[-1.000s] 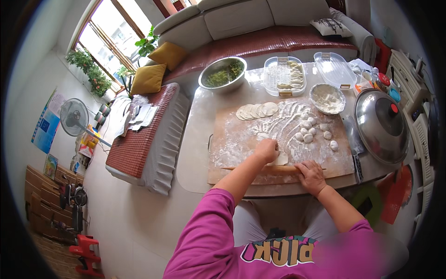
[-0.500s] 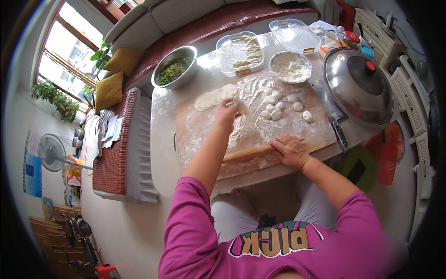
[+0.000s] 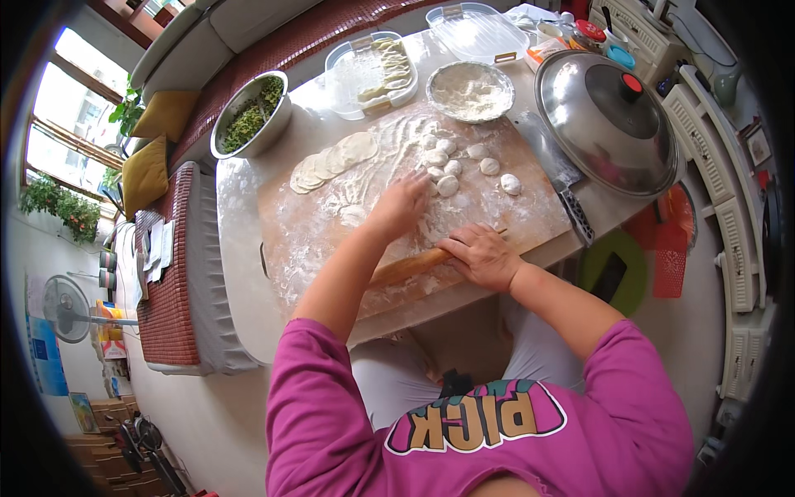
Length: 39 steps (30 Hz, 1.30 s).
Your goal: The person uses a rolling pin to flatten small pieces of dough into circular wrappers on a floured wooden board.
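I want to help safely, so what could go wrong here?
The black-handled metal knife lies near the edge of the pale table; a bump might knock it off. The overlapping round white dough sheets could stick together. The tapered brown wooden rolling pin under the right hand might roll away if released.

Left fingers (image 3: 419,185) are beside the dough balls (image 3: 448,185), and right fingers (image 3: 456,243) rest on the rolling pin (image 3: 409,267).

My head-camera view is bright with daylight from the window (image 3: 76,108) at upper left, its panes washed nearly white. Glare gleams on the domed metal lid (image 3: 584,103) and the clear plastic container (image 3: 478,35). Dimmer shade lies beneath the table (image 3: 240,248). The left hand (image 3: 403,201) looks slightly blurred. Fisheye distortion bends straight edges; the corners go black.
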### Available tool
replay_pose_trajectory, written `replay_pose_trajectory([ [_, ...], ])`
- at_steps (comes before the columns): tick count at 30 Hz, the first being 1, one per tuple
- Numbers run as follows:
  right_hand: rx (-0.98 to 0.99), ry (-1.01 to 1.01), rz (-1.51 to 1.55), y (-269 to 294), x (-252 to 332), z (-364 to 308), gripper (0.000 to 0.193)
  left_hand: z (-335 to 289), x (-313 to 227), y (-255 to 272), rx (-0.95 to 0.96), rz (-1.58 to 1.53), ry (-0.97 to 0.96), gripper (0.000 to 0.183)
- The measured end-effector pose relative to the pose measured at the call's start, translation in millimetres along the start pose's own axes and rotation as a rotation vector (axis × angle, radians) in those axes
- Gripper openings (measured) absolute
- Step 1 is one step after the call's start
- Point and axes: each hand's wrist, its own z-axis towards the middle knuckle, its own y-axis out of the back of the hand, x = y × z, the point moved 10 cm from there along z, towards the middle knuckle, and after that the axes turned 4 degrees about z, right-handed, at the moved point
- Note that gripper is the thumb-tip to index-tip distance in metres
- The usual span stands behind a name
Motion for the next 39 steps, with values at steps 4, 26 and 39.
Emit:
replay_pose_trajectory([
  [4,-0.014,0.034,-0.033,0,0,1,0.032,-41,-8,-3,0.134,0.14,0.017,0.043],
  [26,0.327,-0.142,-0.221,-34,-21,55,0.049,-212,89,68,-0.087,0.376,0.621,0.074],
  [39,0.444,-0.155,-0.241,-39,2,30,0.056,-234,91,63,-0.029,0.3,0.633,0.075],
])
